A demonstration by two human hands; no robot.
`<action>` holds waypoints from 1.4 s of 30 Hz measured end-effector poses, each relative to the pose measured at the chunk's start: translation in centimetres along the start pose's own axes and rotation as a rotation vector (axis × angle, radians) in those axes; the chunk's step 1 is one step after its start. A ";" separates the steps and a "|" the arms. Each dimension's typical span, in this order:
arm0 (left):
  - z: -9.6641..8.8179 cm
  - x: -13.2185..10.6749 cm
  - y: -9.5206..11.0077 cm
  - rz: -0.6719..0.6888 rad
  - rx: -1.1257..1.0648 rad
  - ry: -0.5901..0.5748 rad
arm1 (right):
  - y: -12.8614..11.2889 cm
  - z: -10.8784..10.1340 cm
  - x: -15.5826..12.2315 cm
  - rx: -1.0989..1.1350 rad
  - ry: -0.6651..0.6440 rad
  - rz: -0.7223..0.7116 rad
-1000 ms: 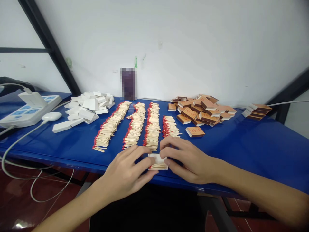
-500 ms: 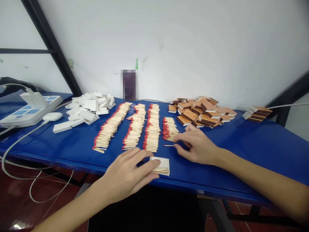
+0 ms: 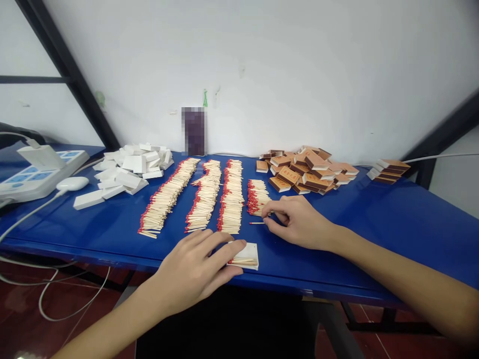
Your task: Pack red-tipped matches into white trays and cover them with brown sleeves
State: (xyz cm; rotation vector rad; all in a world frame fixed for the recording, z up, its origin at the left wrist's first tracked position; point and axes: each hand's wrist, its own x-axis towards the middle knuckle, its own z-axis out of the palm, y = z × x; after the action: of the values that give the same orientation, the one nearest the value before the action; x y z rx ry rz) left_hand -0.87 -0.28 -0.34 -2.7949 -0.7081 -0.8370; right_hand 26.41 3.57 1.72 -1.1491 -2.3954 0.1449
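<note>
Currently, a white tray (image 3: pixel 249 251) is steadied on the counter (image 3: pixel 359 209) by the left grip (image 3: pixel 196 267), which is closed around the tray's left end, while a single match (image 3: pixel 256 223) is attended to by the right grip (image 3: pixel 299 223); the picking up of that match is judged to be the step in hand. Thumb and forefinger of the right grip are held close together at the match's plain end, but whether it is pinched or merely touched cannot be told. For this move, a light pinch and a careful lift seem to be called for, with the tray kept level so that nothing is spilled.

Inside the tray, just right of the left grip's fingertips, a few matches (image 3: pixel 244 261) are laid along the near wall, and much of the smooth white interior is left uncovered. Thin card is suggested by the crisp edges. Just beyond the right grip, a short row (image 3: pixel 258 197) of matches is arranged, red heads to the left, pale straight sticks to the right; beyond the left grip, three longer rows (image 3: pixel 231 199) are set out, ragged at their edges. Farther off, left of these, plain angular white trays (image 3: pixel 129 164) are heaped. Past the right grip, orange-brown matchboxes (image 3: pixel 310 169) are piled, dark-sided and printed on top, on the counter's glossy blue surface
</note>
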 end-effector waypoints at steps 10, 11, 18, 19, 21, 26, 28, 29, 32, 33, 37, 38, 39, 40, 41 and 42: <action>0.0 0.1 -0.1 0.002 -0.012 -0.008 | 0.2 -0.2 0.0 0.007 0.008 0.015; 0.0 0.1 -0.1 0.002 -0.013 -0.007 | 0.2 -0.2 0.0 -0.021 0.009 0.014; 0.1 0.0 -0.1 -0.004 -0.036 -0.023 | 0.2 0.2 0.0 -0.093 -0.004 0.022; 0.1 0.0 -0.1 -0.008 -0.040 -0.027 | 0.1 0.2 0.0 -0.092 -0.002 0.010; 0.1 0.0 -0.1 -0.007 -0.047 -0.030 | 0.1 0.2 -0.1 -0.087 -0.003 -0.008; 0.1 0.0 -0.1 -0.003 -0.051 -0.036 | 0.0 0.3 -0.1 -0.079 -0.021 0.003; 0.1 0.0 -0.1 -0.006 -0.046 -0.035 | 0.0 0.3 -0.2 -0.069 -0.033 0.008; 0.0 0.0 -0.1 -0.008 -0.043 -0.034 | 0.0 0.3 -0.2 -0.059 -0.041 0.007; 0.0 0.0 0.0 -0.005 -0.035 -0.033 | -0.1 0.2 -0.2 -0.030 -0.058 -0.010; 0.0 0.0 0.0 -0.002 -0.034 -0.033 | -0.1 0.2 -0.3 -0.027 -0.060 -0.015; 0.0 0.0 0.0 -0.001 -0.031 -0.031 | -0.1 0.2 -0.3 -0.036 -0.053 -0.019; 0.0 0.0 0.0 -0.003 -0.031 -0.031 | -0.1 0.2 -0.3 -0.037 -0.051 -0.019; 0.0 0.1 0.0 -0.003 -0.031 -0.031 | -0.1 0.2 -0.3 -0.036 -0.048 -0.018; 0.0 0.1 0.0 -0.002 -0.032 -0.030 | -0.2 0.3 -0.3 -0.034 -0.046 -0.018; 0.0 0.1 0.0 -0.001 -0.032 -0.031 | -0.2 0.3 -0.3 -0.030 -0.044 -0.018; 0.0 0.1 0.0 0.001 -0.032 -0.031 | -0.3 0.3 -0.3 -0.025 -0.043 -0.019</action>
State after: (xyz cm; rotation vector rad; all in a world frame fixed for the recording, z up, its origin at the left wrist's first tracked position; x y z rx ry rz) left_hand -0.79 -0.25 -0.31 -2.8419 -0.7050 -0.8132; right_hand 26.26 3.19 1.42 -1.1450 -2.4522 0.1347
